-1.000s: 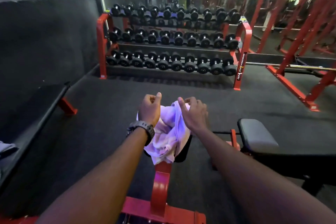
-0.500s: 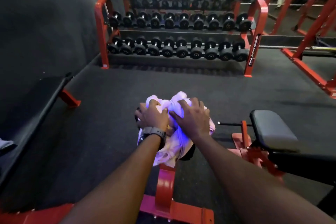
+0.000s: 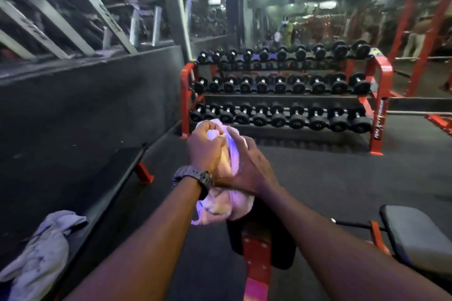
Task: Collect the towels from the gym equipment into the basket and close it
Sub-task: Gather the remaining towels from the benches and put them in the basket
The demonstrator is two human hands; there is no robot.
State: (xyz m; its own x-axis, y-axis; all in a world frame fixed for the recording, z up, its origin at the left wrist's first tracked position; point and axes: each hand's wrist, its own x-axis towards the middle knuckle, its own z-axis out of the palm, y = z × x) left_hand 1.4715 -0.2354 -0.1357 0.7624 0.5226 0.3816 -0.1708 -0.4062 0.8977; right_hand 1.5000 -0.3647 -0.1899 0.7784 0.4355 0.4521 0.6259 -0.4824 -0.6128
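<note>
A crumpled white towel (image 3: 226,205) is bunched between both hands, lifted above the black pad and red frame (image 3: 256,252) of a gym machine. My left hand (image 3: 204,148), with a dark watch on the wrist, is closed in a fist on the towel's top. My right hand (image 3: 249,166) presses flat against the towel's right side, fingers spread over it. A second grey-white towel (image 3: 41,252) lies heaped on the black bench (image 3: 105,186) at the lower left. No basket is in view.
A red three-tier dumbbell rack (image 3: 283,95) stands ahead against a mirror. A grey padded seat (image 3: 415,234) sits at the right. Red rack uprights (image 3: 413,32) rise at the far right. Dark rubber floor (image 3: 330,178) lies between them.
The towel has come up off the machine pad, gathered tighter in both hands. My view has swung left and up, bringing the towel on the left bench into sight.
</note>
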